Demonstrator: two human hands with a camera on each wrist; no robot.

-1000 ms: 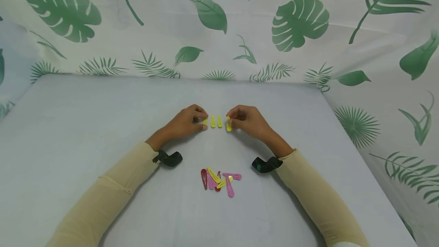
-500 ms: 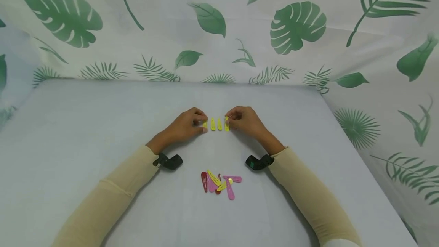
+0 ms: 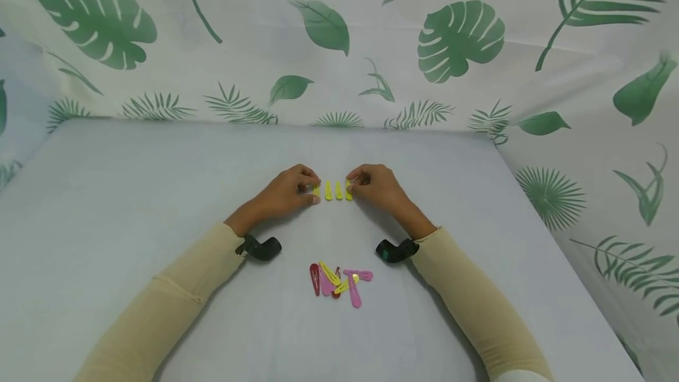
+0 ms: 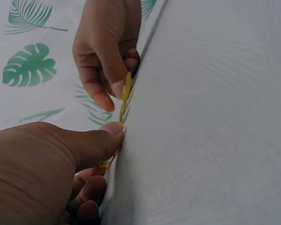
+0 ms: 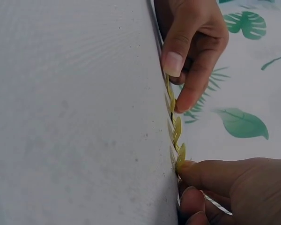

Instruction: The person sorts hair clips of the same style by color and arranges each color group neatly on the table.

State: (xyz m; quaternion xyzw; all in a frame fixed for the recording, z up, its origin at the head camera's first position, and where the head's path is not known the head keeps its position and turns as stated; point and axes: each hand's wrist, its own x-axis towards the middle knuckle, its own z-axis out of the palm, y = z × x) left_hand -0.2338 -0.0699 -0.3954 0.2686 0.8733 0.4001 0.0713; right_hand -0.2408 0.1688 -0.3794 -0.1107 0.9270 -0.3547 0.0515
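Note:
Yellow snap hair clips stand in a short row on the white table. My left hand (image 3: 286, 193) holds the leftmost clip (image 3: 316, 191) between thumb and fingertips, the thumb at its near end. Two more yellow clips, one (image 3: 328, 191) beside the other (image 3: 339, 191), lie between the hands, untouched. At the row's right end, my right hand (image 3: 379, 188) pinches another yellow clip (image 3: 349, 196), partly covered by the fingers. Seen from the right wrist, the right thumb (image 5: 210, 176) lies against the row's near end; the left hand (image 5: 196, 42) is at its far end.
Closer to the person, a loose pile holds red clips (image 3: 315, 280), pink clips (image 3: 355, 292) and yellow clips (image 3: 330, 273), some overlapping. A leaf-patterned cloth (image 3: 228, 63) hangs behind the table (image 3: 132, 193). Each wrist carries a black camera (image 3: 263, 249).
My right hand has moved a little left, bringing its yellow clip closer to the two middle ones and into line with them. The left hand has stayed at the left end.

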